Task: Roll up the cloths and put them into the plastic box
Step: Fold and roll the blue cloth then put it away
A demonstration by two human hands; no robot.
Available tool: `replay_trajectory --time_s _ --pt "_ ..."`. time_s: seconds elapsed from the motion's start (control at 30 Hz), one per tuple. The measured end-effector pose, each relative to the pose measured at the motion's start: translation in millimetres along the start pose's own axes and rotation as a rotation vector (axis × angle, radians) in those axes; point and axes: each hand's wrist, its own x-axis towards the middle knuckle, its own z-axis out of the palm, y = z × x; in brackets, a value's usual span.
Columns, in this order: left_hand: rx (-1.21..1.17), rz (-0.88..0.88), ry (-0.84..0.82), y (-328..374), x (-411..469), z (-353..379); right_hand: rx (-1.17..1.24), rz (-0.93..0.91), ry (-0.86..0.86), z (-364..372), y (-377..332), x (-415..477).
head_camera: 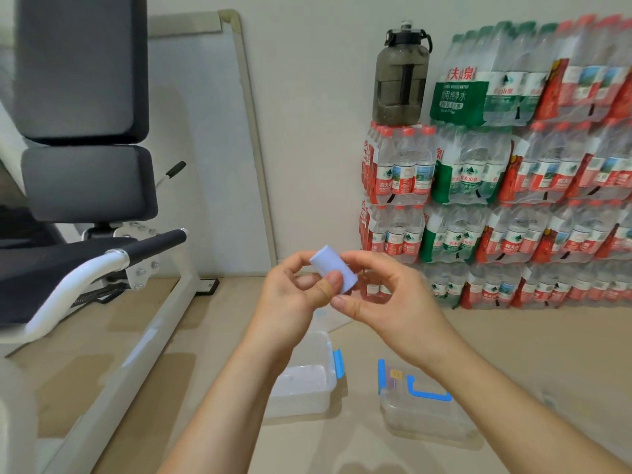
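Fingers of the left hand (294,294) and right hand (390,299) pinch a rolled blue cloth (333,268). The plastic box (325,367), nearer, looks empty; placing remains.

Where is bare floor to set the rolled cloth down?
Bare floor right of the lid, in front of the bottle packs; a narrow gap between box and lid. Crowded on the left by the bench frame.
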Motion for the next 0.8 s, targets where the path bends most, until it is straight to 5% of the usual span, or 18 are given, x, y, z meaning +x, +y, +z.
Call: replay_trajectory --time_s 0.17,0.3,0.4,0.63,0.8 --pt "-0.122 -0.135 -0.019 -2.6 -8.7 -36.2 -0.292 -0.180 -0.005 32.0 -12.7 6.4" --pt "-0.065 -0.211 -0.017 0.9 -14.9 -73.2 -0.439 -0.204 -0.216 48.0 -23.6 16.1" --pt "-0.027 -0.219 0.015 1.9 -3.6 -89.6 -0.522 -0.103 -0.310 55.5 -24.3 29.2" --pt "0.248 -0.285 -0.050 -53.3 35.7 -121.3 -0.071 0.292 -0.267 77.6 32.2 65.7" --pt "0.417 -0.448 -0.092 -155.1 53.1 -136.2 -0.256 0.374 -0.335 101.9 131.0 79.3"
